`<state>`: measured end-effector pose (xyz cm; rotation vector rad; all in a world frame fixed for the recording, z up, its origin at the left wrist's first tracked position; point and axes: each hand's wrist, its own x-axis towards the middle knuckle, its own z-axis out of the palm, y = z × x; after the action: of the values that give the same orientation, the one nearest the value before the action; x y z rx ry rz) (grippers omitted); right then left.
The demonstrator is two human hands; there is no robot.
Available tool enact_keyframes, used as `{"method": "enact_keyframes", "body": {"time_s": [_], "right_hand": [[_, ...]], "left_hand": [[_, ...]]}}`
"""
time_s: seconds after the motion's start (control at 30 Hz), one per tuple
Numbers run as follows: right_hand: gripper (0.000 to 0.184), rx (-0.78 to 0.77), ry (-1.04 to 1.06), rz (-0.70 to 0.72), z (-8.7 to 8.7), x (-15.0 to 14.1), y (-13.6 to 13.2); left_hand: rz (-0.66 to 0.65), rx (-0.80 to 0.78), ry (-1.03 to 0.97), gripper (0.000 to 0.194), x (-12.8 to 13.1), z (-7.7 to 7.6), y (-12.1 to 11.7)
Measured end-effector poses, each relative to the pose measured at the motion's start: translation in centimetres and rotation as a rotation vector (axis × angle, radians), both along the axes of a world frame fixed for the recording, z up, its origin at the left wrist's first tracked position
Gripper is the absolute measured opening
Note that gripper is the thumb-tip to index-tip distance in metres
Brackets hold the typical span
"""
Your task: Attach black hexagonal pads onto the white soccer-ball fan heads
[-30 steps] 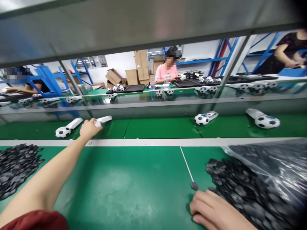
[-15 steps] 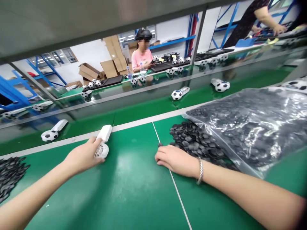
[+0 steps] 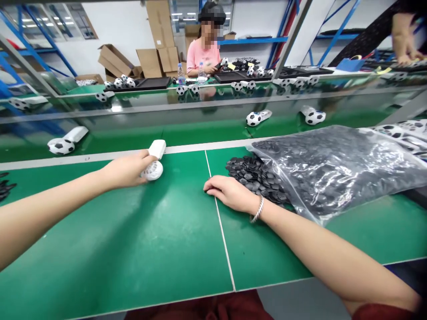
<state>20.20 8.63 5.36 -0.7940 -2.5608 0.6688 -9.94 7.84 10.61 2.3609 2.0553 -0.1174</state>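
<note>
The left hand (image 3: 128,170) has pulled a white fan (image 3: 154,163) off the belt (image 3: 207,133) onto the green bench (image 3: 150,240) — a second ago it was reaching far out. Its fingers are closed around the fan's round head. The right hand (image 3: 230,194) lies flat beside the black discs (image 3: 256,175) — fingers together, and whether they pinch a disc I cannot tell. The bag (image 3: 333,164) lies just behind.

Bench (image 3: 160,240): smooth green mat with soft sheen | fan body (image 3: 153,165): white moulded plastic, glossy | small caps (image 3: 255,175): matt black plastic | bag (image 3: 336,164): clear crinkled plastic film, shiny | bracelet (image 3: 257,210): bright metal beads | boxes (image 3: 151,60): plain brown cardboard
</note>
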Motion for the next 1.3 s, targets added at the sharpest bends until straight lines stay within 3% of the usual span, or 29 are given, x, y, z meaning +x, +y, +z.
{"method": "enact_keyframes", "body": {"time_s": [0.1, 0.17, 0.33, 0.5, 0.57, 0.63, 0.73, 0.83, 1.0, 1.1, 1.3], "right_hand": [[0.012, -0.112, 0.113, -0.051, 0.1, -0.1, 0.0], [0.018, -0.17, 0.164, -0.058, 0.1, 0.0, 0.1], [0.016, -0.311, 0.292, -0.028, 0.0, 0.2, 0.5], [0.008, -0.545, 0.412, -0.084, 0.0, 0.1, 0.7], [0.009, -0.584, 0.442, -0.086, 0.0, 0.0, 0.7], [0.009, -0.585, 0.466, -0.084, 0.0, 0.0, 0.7], [0.01, -0.551, 0.503, -0.086, 0.0, -0.1, 0.7], [0.012, -0.536, 0.554, -0.109, 0.0, -0.1, 0.5], [0.009, -0.521, 0.528, -0.103, 0.3, -0.3, -0.2], [0.005, -0.375, 0.463, -0.084, 0.6, -0.3, -0.8], [0.004, -0.079, 0.362, -0.009, 0.5, -0.5, -2.0]], "left_hand": [[-0.1, -0.033, 0.11, 0.072, 2.7, -0.1, -0.7], [-0.155, -0.006, 0.067, 0.074, 3.8, -0.2, -0.8], [-0.483, 0.003, 0.033, 0.091, 3.6, -0.5, 0.1], [-0.589, 0.1, 0.112, 0.071, 4.2, -0.5, 1.1], [-0.549, 0.055, 0.128, 0.07, 5.3, -0.5, 0.9], [-0.423, -0.003, 0.091, 0.073, 6.7, -0.6, 0.1], [-0.213, -0.029, -0.074, 0.075, 8.5, -0.9, -1.9], [-0.107, -0.05, -0.241, 0.077, 9.4, -1.2, -3.7], [-0.155, -0.013, -0.225, 0.09, 9.9, -2.3, -4.0], [-0.185, -0.018, -0.213, 0.103, 10.1, -3.0, -3.4], [-0.194, -0.007, -0.239, 0.086, 10.5, -3.1, -3.7]]}}
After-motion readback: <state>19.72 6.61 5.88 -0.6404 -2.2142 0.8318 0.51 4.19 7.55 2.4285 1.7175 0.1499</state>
